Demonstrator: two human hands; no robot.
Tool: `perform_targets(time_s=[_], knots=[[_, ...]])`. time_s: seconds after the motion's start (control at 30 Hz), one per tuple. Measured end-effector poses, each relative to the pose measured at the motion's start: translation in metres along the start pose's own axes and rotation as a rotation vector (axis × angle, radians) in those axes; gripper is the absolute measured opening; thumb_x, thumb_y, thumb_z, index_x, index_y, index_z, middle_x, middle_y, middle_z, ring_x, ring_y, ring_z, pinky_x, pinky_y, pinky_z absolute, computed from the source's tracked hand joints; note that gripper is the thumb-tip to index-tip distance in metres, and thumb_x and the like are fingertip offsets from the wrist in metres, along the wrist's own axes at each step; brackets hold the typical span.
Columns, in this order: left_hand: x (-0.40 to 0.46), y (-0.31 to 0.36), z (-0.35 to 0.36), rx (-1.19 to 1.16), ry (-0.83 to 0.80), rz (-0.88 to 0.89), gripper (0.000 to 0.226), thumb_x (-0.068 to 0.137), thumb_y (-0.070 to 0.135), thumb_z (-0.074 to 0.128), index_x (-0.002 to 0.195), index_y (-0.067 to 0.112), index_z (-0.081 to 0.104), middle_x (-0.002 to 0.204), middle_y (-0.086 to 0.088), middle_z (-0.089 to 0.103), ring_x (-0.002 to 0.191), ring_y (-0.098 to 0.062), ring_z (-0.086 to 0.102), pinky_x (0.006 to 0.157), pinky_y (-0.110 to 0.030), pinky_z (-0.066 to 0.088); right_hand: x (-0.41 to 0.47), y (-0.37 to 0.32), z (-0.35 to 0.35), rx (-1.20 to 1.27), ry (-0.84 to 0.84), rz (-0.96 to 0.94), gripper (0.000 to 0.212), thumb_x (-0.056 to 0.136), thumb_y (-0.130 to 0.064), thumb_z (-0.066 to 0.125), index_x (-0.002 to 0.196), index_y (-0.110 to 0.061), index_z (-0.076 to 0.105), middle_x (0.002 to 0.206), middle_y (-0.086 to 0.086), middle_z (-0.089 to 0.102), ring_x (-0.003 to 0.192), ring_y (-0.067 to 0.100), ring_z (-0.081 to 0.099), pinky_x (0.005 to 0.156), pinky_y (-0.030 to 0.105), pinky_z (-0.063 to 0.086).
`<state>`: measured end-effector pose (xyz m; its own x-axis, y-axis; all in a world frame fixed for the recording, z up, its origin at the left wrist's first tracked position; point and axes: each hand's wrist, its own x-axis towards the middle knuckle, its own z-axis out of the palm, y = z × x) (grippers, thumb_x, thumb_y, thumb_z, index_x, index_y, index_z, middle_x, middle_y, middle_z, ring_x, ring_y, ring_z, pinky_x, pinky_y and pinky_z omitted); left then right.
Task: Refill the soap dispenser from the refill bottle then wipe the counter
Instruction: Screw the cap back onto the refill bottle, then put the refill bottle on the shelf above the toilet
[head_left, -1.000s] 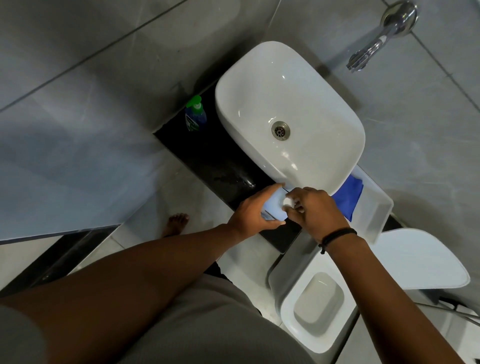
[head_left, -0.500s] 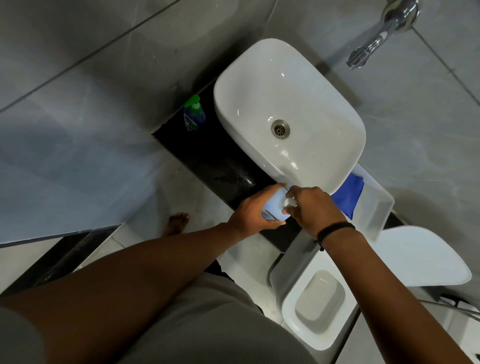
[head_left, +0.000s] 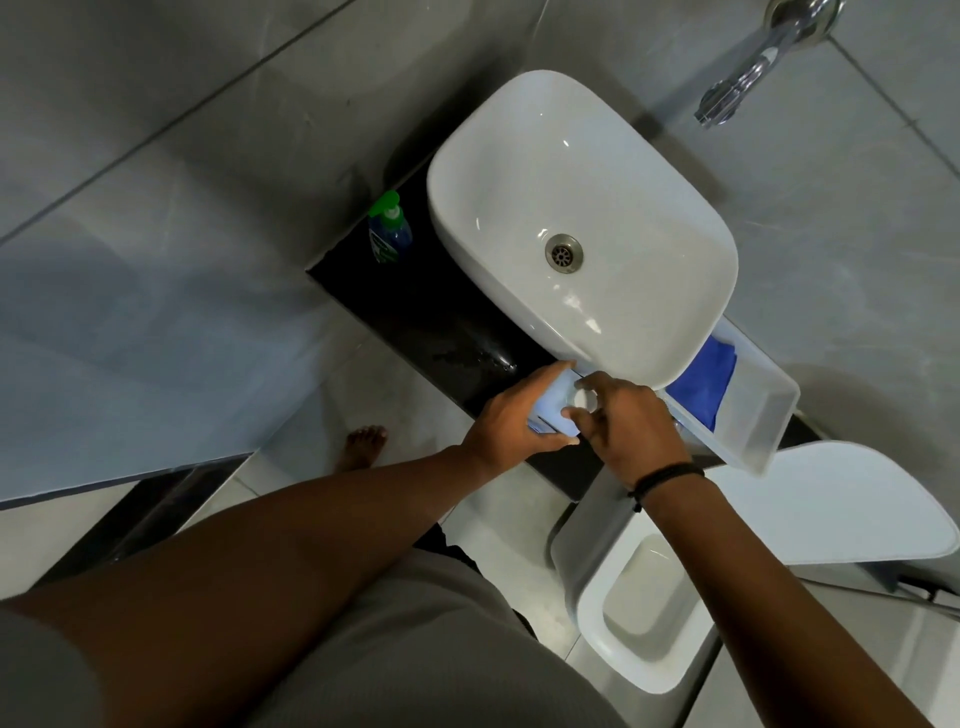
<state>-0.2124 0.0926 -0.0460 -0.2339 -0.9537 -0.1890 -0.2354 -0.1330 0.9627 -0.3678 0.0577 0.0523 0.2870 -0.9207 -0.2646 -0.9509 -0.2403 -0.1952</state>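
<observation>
At the basin's near rim: right hand (head_left: 628, 421), fingertips pinched on a small white cap (head_left: 581, 399), probably to unscrew it.
Left hand (head_left: 511, 418): clamped round the pale refill bottle (head_left: 551, 410), steadying it on the dark surface (head_left: 447, 332).
Soap dispenser (head_left: 389, 231): upright left of the basin (head_left: 582, 228), untouched.
Blue cloth (head_left: 706, 376): in a tray right of the basin.

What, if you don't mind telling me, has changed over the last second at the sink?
Very little. The right hand has spread its fingers on the white cap, as if turning it. The left hand keeps gripping the pale bottle. The green-pump dispenser and blue cloth have not moved.
</observation>
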Motion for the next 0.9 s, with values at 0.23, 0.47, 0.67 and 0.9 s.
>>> perform_targets(time_s=[0.23,0.47,0.67,0.9], knots=[[0.001,-0.028,-0.019,0.253,-0.045,0.049,0.104,0.083,0.040,0.090,0.166,0.014,0.032,0.163,-0.010,0.046,0.154,-0.029,0.041,0.126,-0.046,0.038,-0.047,-0.019,0.044,0.498,0.424,0.387,0.094,0.073,-0.066,0.080,0.147,-0.027,0.038,0.136,-0.006,0.055,0.119,0.004,0.055,0.103,0.032,0.050],[0.031,-0.074,-0.059,1.079,-0.239,0.274,0.089,0.100,0.070,0.021,0.169,0.014,0.023,0.175,-0.018,0.021,0.163,-0.043,0.013,0.133,-0.056,0.010,-0.021,-0.082,0.121,1.149,0.510,0.872,0.113,0.059,-0.045,0.097,0.150,-0.020,0.035,0.141,-0.005,0.055,0.130,0.012,0.055,0.108,0.036,0.051],[0.048,-0.091,-0.056,1.238,-0.276,0.503,0.080,0.103,0.061,0.041,0.167,0.013,0.030,0.173,-0.020,0.024,0.161,-0.042,0.020,0.132,-0.057,0.012,0.001,-0.081,0.151,1.130,0.796,0.992,0.065,0.068,-0.050,0.089,0.123,-0.049,0.055,0.114,-0.028,0.066,0.112,0.000,0.064,0.093,0.019,0.056],[0.056,-0.086,-0.004,1.201,-0.414,0.574,0.081,0.106,0.060,0.038,0.170,0.017,0.015,0.176,-0.019,0.014,0.164,-0.039,0.010,0.133,-0.057,0.007,-0.030,-0.045,0.156,1.144,1.001,1.144,0.066,0.072,-0.039,0.088,0.130,-0.043,0.057,0.115,-0.022,0.071,0.106,-0.003,0.069,0.088,0.020,0.059]])
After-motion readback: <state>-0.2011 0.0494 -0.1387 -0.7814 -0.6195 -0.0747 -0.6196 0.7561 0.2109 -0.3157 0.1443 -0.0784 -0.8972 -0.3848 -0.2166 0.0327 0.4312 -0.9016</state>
